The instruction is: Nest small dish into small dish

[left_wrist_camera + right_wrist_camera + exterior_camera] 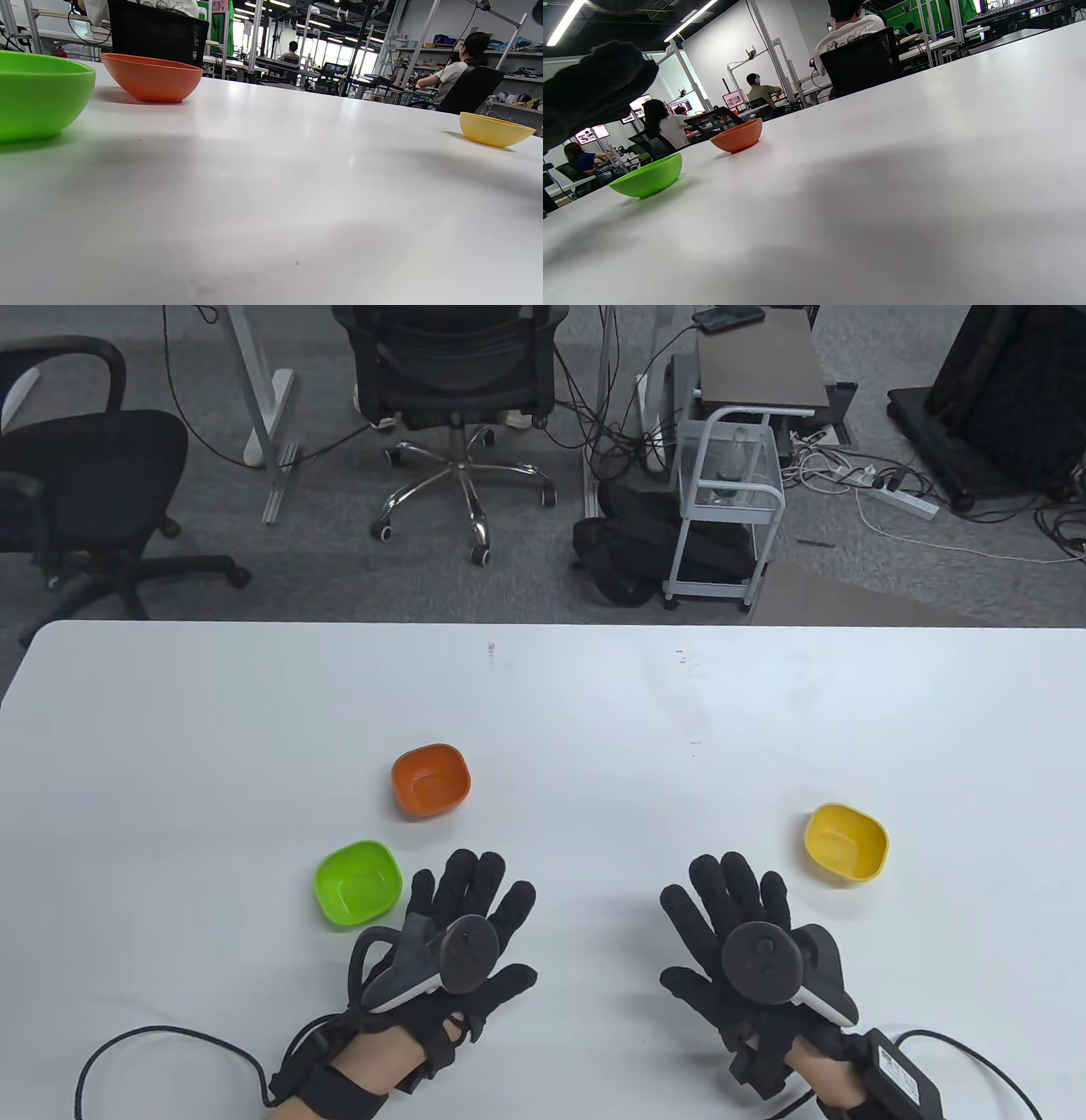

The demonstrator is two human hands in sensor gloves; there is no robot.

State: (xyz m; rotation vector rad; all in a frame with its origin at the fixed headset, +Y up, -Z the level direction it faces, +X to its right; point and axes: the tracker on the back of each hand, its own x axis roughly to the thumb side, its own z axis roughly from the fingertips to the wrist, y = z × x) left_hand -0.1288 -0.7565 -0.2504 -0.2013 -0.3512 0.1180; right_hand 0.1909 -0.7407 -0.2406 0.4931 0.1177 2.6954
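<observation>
Three small dishes stand apart and upright on the white table (594, 712). The orange dish (431, 780) is left of centre, the green dish (358, 883) is nearer and further left, the yellow dish (846, 841) is at the right. My left hand (462, 912) lies flat with fingers spread, just right of the green dish, holding nothing. My right hand (730, 912) lies flat and spread, left of the yellow dish, holding nothing. The left wrist view shows the green dish (38, 95), the orange dish (152, 77) and the yellow dish (494, 129). The right wrist view shows the green dish (647, 176) and the orange dish (737, 136).
Beyond the table's far edge are office chairs (454, 398), a white cart (728, 509) and floor cables. A cable (170, 1044) trails from my left wrist on the table at bottom left. A box with a cable (904, 1073) sits at my right wrist.
</observation>
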